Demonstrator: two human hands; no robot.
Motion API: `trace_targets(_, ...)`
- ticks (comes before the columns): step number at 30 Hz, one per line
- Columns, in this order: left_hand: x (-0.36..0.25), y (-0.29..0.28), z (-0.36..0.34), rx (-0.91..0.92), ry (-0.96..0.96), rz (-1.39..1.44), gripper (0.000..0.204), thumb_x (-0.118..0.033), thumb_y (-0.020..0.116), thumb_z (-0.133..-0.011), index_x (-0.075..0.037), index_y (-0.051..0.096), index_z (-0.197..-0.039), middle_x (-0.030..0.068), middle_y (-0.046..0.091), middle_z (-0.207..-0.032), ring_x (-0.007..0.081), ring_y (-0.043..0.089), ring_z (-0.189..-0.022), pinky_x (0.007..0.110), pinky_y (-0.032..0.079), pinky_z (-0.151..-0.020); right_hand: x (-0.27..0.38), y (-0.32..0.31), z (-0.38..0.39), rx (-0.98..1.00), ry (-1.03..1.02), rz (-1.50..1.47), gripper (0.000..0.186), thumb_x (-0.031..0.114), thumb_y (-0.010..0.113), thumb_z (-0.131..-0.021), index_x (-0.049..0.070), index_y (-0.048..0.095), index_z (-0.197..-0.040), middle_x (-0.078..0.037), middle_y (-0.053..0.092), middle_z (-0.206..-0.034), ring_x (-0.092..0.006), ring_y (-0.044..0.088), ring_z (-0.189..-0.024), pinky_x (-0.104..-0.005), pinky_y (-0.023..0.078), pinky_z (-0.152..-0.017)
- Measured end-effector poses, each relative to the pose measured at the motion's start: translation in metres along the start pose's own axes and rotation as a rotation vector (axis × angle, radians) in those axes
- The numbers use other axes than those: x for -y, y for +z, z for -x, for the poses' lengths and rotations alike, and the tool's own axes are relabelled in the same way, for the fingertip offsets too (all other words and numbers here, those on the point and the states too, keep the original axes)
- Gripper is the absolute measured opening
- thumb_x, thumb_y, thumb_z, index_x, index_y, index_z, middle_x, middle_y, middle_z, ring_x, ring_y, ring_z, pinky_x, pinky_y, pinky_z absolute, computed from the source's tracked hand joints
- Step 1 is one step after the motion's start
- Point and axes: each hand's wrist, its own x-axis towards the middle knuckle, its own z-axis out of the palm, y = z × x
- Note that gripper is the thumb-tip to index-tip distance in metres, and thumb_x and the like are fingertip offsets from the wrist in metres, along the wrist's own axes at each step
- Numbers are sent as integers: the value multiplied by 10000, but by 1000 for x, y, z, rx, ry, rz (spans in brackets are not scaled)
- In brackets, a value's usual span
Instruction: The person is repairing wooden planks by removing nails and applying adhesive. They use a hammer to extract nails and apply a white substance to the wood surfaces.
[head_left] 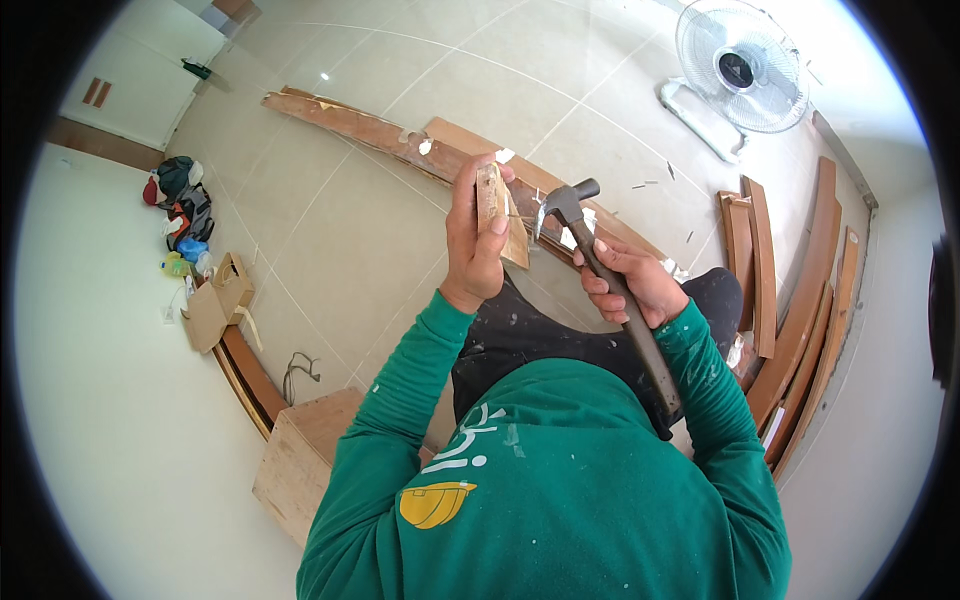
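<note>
My left hand (472, 245) is closed round a short piece of wood (489, 192), held up in front of me with its pale, rough end showing. In my right hand (637, 283) is a claw hammer (640, 335), gripped partway along its dark handle. The hammer's head (568, 200) is up beside the wood, its claw turned toward it. A thin nail seems to stick out between wood and claw; whether they touch I cannot tell. Beyond my hands, long brown boards (375, 132) lie on the floor, with white scraps on them.
A white fan (742, 65) stands at the far right. Several brown wood strips (800, 300) lie along the right wall. To the left are a cardboard box (215, 305), bags (188, 210) and a plywood box (305, 450). Small dark bits (671, 171) are scattered on the tiles.
</note>
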Motion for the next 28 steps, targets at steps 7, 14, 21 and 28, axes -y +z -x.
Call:
trace_targets(7, -1, 3, 7, 62, -14, 19, 717, -368, 521, -939, 24, 391, -1525, 182, 597, -1299, 253, 568, -1206, 408, 439, -1076, -6, 3, 3, -3, -11, 5, 322, 381, 437, -1142, 75, 529, -1173, -12, 501, -805, -67, 446, -527, -244, 383, -416)
trace_targets(14, 2, 22, 4, 30, 11, 13, 716, -432, 503, -975, 24, 411, -1519, 173, 600, -1289, 256, 573, -1213, 409, 457, -1060, -1, 23, 3, -137, -57, 188, 255, 331, 460, -1141, 86, 519, -1176, -6, 495, -801, -68, 432, -532, -240, 383, -431)
trace_targets(21, -1, 16, -2, 105, -9, 35, 731, -464, 493, -980, 19, 409, -1521, 172, 610, -1276, 249, 580, -1200, 400, 467, -1039, -4, 11, 3, -45, -27, 118, 203, 273, 501, -1130, 92, 519, -1221, 0, 488, -798, -56, 431, -539, -237, 375, -428)
trace_targets(28, -6, 15, -2, 193, -34, 20, 696, -401, 486, -981, 14, 399, -1533, 173, 616, -1292, 252, 572, -1220, 413, 443, -1084, 0, 3, 12, 2, 100, 143, 322, 256, 586, -1094, 124, 471, -1365, -20, 540, -854, -118, 551, -622, -297, 496, -488)
